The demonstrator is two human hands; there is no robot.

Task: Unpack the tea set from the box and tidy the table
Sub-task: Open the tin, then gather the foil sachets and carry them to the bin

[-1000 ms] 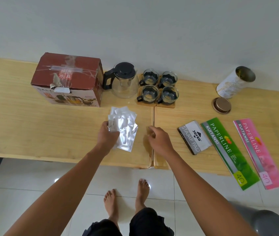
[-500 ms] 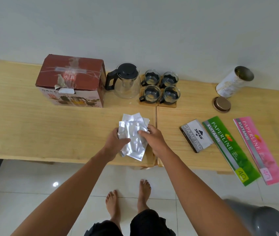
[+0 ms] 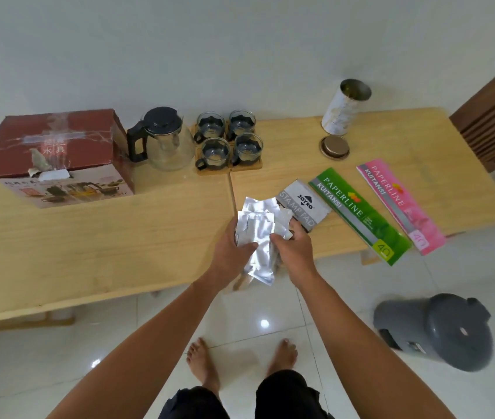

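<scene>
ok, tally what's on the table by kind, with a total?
Red cardboard box: 1
Glass teapot, black lid: 1
Glass cups, black holders: 4
Open metal tin: 1
Round tin lid: 1
Grey stamp pad box: 1
Receipt books, green and pink: 2
Total: 11

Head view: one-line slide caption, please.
Both hands, left hand and right hand, hold silver foil packets over the table edge.

Both arms stretched fwd; left hand (image 3: 231,249) & right hand (image 3: 296,252) side by side, fingers curled, gripping foil sachets (image 3: 258,234) between them.
</scene>
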